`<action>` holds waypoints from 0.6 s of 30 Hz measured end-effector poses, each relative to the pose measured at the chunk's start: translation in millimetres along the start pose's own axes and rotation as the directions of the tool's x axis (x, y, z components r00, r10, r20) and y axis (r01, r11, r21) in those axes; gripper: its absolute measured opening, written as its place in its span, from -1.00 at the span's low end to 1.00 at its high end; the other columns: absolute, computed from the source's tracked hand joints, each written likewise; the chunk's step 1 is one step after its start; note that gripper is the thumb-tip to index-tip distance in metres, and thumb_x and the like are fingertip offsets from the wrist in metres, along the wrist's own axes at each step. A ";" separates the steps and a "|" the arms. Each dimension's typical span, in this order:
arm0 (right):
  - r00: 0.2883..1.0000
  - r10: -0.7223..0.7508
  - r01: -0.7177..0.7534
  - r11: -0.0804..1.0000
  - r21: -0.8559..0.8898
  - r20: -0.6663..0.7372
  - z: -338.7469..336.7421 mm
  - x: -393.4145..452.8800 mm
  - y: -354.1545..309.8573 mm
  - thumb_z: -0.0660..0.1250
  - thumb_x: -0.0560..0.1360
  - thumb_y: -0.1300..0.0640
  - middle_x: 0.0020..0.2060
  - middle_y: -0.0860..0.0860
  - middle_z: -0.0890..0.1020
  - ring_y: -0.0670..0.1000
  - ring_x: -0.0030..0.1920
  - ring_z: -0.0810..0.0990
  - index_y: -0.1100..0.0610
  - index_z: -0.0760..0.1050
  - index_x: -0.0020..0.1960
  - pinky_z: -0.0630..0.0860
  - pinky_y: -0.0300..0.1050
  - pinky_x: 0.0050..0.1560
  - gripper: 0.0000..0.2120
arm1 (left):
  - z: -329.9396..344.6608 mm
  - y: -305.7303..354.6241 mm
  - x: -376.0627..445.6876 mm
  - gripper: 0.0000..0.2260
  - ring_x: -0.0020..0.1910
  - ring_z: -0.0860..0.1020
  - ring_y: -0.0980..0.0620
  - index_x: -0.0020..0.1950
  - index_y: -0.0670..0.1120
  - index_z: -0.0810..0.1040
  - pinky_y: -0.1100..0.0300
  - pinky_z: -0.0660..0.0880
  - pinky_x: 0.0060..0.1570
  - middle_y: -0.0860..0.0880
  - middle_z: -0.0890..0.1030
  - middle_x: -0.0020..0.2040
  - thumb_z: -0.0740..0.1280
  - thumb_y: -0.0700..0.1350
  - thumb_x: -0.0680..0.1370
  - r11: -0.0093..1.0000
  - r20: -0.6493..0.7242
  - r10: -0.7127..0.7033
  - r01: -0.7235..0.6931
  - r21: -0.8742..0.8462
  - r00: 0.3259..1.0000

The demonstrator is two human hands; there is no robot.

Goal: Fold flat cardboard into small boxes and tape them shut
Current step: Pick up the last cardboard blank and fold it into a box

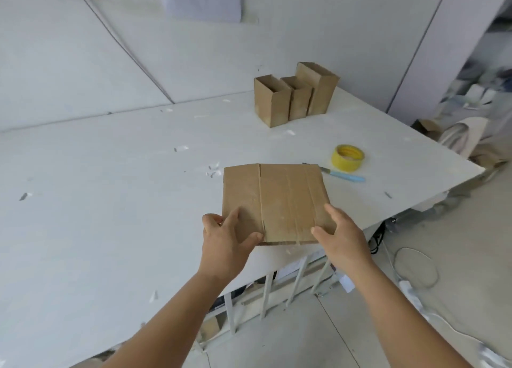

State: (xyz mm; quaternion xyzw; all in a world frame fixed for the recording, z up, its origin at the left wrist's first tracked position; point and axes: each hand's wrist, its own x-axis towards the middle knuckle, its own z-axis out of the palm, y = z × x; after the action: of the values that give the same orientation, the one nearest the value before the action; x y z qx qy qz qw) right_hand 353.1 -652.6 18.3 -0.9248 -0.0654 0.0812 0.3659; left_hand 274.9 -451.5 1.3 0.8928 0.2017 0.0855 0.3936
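Note:
A flat brown cardboard piece [279, 198] with fold creases lies at the near edge of the white table [110, 190]. My left hand [225, 240] grips its near left corner, thumb on top and fingers round the edge. My right hand [342, 234] holds the near right corner the same way. Three folded open-topped cardboard boxes [293, 96] stand in a row at the back of the table. A yellow tape roll [347, 157] sits to the right of the flat piece, with a blue-handled knife [342, 175] lying beside it.
Small white tape scraps [212, 169] are scattered over the table. The table's right edge drops to a floor with cables [415, 268] and clutter [454, 137]. A metal frame [266, 292] shows under the near edge. A wall stands behind the table.

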 end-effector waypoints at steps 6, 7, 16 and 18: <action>0.997 0.038 -0.033 0.997 0.077 -0.066 -49.5 40.1 32.5 0.30 0.54 0.04 0.47 -0.06 0.29 -0.02 0.44 0.28 0.02 0.19 0.51 0.25 -0.08 0.41 -0.41 | 40.8 52.9 38.6 -0.33 0.25 0.32 -0.04 0.47 0.07 0.24 0.16 0.39 0.24 0.04 0.12 0.15 0.41 0.17 0.43 0.997 0.070 0.070 -0.069 -0.020 0.995; 0.997 0.041 -0.035 0.995 0.091 -0.071 -56.1 49.1 36.2 0.30 0.53 0.04 0.46 -0.06 0.30 -0.02 0.44 0.28 0.02 0.20 0.51 0.26 -0.07 0.41 -0.41 | 46.8 58.5 46.5 -0.28 0.25 0.31 -0.03 0.48 0.06 0.21 0.17 0.38 0.24 0.04 0.12 0.16 0.43 0.17 0.41 0.996 0.080 0.086 -0.084 -0.027 0.993; 0.999 0.022 -0.018 0.992 0.123 -0.028 -101.2 134.1 58.3 0.25 0.55 -0.06 0.43 -0.07 0.37 -0.05 0.41 0.31 -0.01 0.23 0.50 0.28 -0.15 0.33 -0.45 | 98.4 105.5 124.2 -0.49 0.04 0.36 0.04 0.52 0.05 0.18 0.44 0.23 -0.05 -0.01 0.21 0.12 0.24 -0.14 0.59 0.977 -0.023 0.200 -0.201 -0.066 0.980; 1.000 -0.007 0.011 0.991 0.132 -0.029 -109.9 151.7 58.4 0.23 0.56 -0.07 0.41 -0.07 0.39 -0.05 0.40 0.34 -0.01 0.25 0.49 0.30 -0.15 0.31 -0.48 | 103.0 114.9 139.1 -0.52 0.00 0.34 0.06 0.52 0.03 0.20 0.47 0.21 -0.10 -0.04 0.25 0.14 0.20 -0.18 0.61 0.974 -0.045 0.218 -0.221 -0.053 0.975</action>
State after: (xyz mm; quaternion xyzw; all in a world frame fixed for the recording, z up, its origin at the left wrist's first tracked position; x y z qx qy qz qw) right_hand 526.8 -740.7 41.7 -0.8993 -0.0586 0.0704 0.4277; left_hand 466.4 -530.9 15.7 0.8960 0.1068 0.1517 0.4033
